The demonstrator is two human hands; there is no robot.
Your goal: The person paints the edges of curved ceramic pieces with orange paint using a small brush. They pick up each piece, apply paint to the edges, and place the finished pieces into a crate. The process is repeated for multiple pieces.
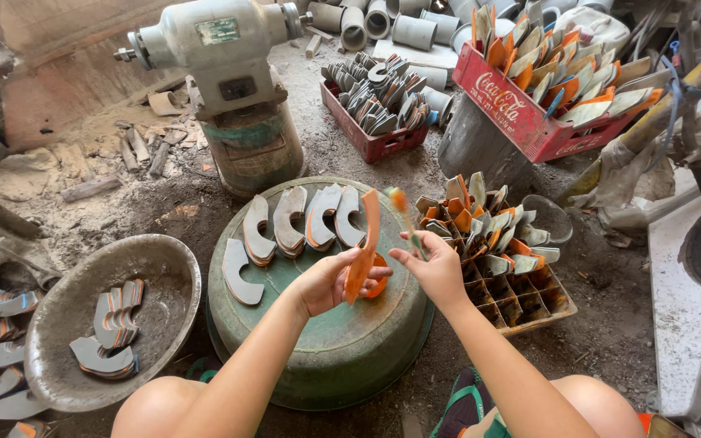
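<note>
- Knees frame the bottom edge at six o'clock, with the overturned green tub between them serving as a bench.
- Left hand is closed around the lower end of a curved orange piece, holding it upright above the tub's centre.
- Right hand pinches a thin brush with an orange-tipped head, just at three o'clock of the piece, the tip near its upper edge.
- A small orange pot sits on the tub directly under the piece, mostly hidden by it.
- To do this well, I judge the piece should stay steady and tilted towards the brush, with strokes running along the curve so the coat lies even and drips fall over the pot.
- The piece is a flat, narrow crescent, bright orange on its facing side.
- Grey curved pieces with orange edges lie in a row at twelve o'clock on the tub.
- A divided crate of similar pieces stands at two o'clock; a metal basin holding a few lies at nine o'clock.
</note>
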